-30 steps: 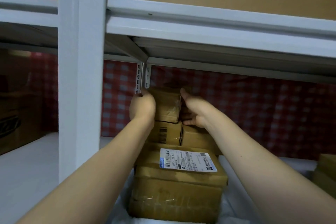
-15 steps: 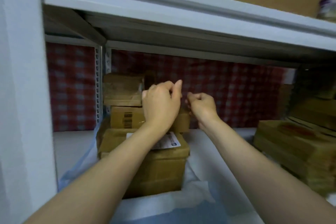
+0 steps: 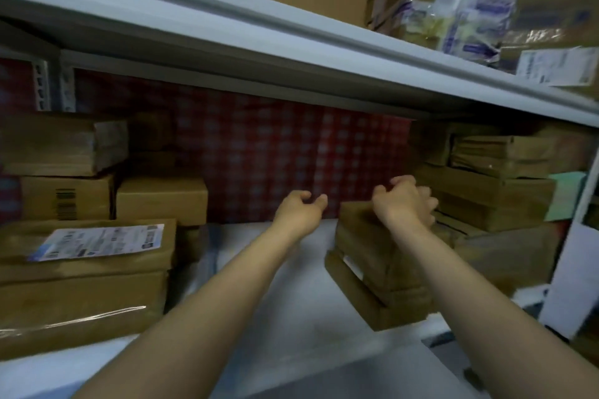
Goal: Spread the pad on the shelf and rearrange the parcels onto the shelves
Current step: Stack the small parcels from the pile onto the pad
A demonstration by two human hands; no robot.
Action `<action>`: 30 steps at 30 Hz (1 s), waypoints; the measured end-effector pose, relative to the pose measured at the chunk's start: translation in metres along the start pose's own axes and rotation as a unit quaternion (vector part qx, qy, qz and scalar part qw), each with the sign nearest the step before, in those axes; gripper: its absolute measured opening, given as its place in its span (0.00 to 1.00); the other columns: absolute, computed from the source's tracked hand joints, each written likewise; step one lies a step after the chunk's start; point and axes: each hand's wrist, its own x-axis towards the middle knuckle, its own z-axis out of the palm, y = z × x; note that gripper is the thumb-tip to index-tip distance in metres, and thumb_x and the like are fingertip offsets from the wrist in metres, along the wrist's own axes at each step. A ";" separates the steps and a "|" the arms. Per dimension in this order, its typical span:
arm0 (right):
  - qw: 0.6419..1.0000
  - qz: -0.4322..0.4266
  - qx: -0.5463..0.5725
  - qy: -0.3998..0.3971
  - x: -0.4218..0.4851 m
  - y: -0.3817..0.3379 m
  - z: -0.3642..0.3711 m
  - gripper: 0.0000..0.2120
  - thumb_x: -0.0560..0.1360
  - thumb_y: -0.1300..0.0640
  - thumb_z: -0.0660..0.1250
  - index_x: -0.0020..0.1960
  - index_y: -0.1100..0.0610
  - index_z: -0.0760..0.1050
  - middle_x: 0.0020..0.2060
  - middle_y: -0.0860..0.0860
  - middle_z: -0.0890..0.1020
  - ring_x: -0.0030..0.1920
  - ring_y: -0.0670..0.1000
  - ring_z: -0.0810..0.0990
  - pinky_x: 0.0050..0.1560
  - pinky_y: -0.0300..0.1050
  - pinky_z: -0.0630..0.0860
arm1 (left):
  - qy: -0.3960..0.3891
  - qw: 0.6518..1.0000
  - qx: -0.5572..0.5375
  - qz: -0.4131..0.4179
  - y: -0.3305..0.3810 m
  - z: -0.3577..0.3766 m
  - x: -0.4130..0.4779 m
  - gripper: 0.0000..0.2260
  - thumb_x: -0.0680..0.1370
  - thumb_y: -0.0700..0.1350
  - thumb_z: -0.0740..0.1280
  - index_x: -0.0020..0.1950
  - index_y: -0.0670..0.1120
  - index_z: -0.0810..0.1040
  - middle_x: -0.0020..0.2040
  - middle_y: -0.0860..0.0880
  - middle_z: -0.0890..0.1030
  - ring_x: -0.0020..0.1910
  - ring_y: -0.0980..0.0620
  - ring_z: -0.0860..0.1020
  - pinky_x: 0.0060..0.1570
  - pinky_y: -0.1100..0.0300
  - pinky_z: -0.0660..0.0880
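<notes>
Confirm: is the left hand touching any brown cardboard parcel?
Apart. Head view shows the left hand in open space before the red checked cloth, clear of the brown cardboard parcels beside it.

The whole view is smeared, most strongly toward the right edge. The right hand (image 3: 403,204) is doubled by blur, so whether its fingers touch the stack of parcels (image 3: 376,272) just below cannot be told. The print on the shipping label (image 3: 103,241) is too soft to read. The taped parcels (image 3: 453,0) on the upper shelf (image 3: 227,26) are cut by the frame's top and right edges. Both forearms run off the bottom edge.
</notes>
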 end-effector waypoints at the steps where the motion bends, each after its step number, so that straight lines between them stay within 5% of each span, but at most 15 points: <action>1: 0.999 0.016 -0.049 -0.009 0.007 0.014 -0.007 0.22 0.79 0.44 0.60 0.68 0.52 0.68 0.68 0.59 0.67 0.69 0.61 0.64 0.67 0.57 0.65 | -0.022 0.999 -0.017 -0.026 0.001 0.016 -0.003 0.25 0.81 0.56 0.62 0.74 0.46 0.67 0.69 0.47 0.74 0.62 0.48 0.74 0.60 0.56 0.72; 5: 0.983 0.033 -0.163 -0.080 0.036 0.071 -0.018 0.30 0.78 0.38 0.58 0.72 0.57 0.64 0.69 0.60 0.69 0.68 0.62 0.66 0.67 0.56 0.68 | -0.108 0.981 -0.088 -0.137 0.002 0.073 -0.018 0.25 0.82 0.60 0.56 0.70 0.44 0.72 0.56 0.49 0.79 0.57 0.49 0.77 0.47 0.58 0.74; 9: 0.987 0.022 -0.070 -0.142 0.045 0.092 -0.021 0.32 0.77 0.37 0.59 0.73 0.56 0.65 0.67 0.57 0.73 0.62 0.61 0.76 0.61 0.56 0.75 | -0.121 0.966 -0.138 -0.180 -0.004 0.106 -0.023 0.27 0.79 0.67 0.54 0.61 0.47 0.76 0.46 0.48 0.79 0.41 0.51 0.77 0.34 0.60 0.74; 14: 0.984 -0.070 0.122 -0.113 0.042 0.090 -0.030 0.23 0.77 0.46 0.65 0.70 0.50 0.66 0.66 0.51 0.72 0.63 0.56 0.74 0.61 0.56 0.75 | -0.025 0.943 -0.281 -0.179 -0.002 0.110 -0.024 0.30 0.74 0.68 0.62 0.66 0.47 0.71 0.46 0.46 0.78 0.48 0.47 0.81 0.56 0.48 0.79; 18: 0.926 -0.111 0.338 -0.123 0.029 0.085 -0.026 0.23 0.77 0.52 0.69 0.69 0.46 0.66 0.65 0.49 0.73 0.61 0.49 0.74 0.60 0.50 0.77 | 0.018 0.927 -0.343 -0.150 0.001 0.094 -0.028 0.41 0.70 0.64 0.72 0.75 0.51 0.56 0.51 0.45 0.79 0.48 0.47 0.82 0.51 0.49 0.82; 21: 0.903 -0.095 0.398 -0.135 0.018 0.072 -0.013 0.35 0.75 0.46 0.70 0.76 0.47 0.57 0.73 0.50 0.65 0.69 0.48 0.68 0.63 0.46 0.72 | 0.066 0.923 -0.364 -0.107 -0.002 0.077 -0.033 0.45 0.69 0.62 0.75 0.76 0.54 0.52 0.57 0.46 0.80 0.50 0.48 0.83 0.48 0.49 0.83; 24: 0.827 0.011 0.479 -0.295 0.002 0.053 0.003 0.45 0.73 0.43 0.70 0.79 0.45 0.44 0.68 0.53 0.69 0.64 0.56 0.74 0.64 0.61 0.74 | 0.126 0.922 -0.362 -0.054 -0.005 0.062 -0.036 0.45 0.70 0.60 0.74 0.77 0.56 0.49 0.59 0.51 0.77 0.53 0.51 0.81 0.46 0.50 0.83; 26: 0.767 0.020 0.512 -0.387 -0.016 0.041 0.015 0.42 0.75 0.46 0.70 0.78 0.44 0.46 0.61 0.51 0.76 0.58 0.57 0.80 0.59 0.66 0.76 | 0.145 0.926 -0.348 -0.025 -0.008 0.046 -0.043 0.49 0.71 0.59 0.74 0.78 0.57 0.42 0.62 0.52 0.76 0.58 0.49 0.80 0.42 0.56 0.83; 30: 0.718 -0.016 0.543 -0.435 -0.043 0.010 0.031 0.31 0.75 0.45 0.69 0.74 0.48 0.60 0.61 0.53 0.80 0.58 0.57 0.81 0.57 0.67 0.77 | 0.228 0.936 -0.268 0.026 -0.004 -0.002 -0.059 0.58 0.63 0.69 0.74 0.77 0.60 0.35 0.78 0.44 0.57 0.72 0.44 0.66 0.67 0.47 0.71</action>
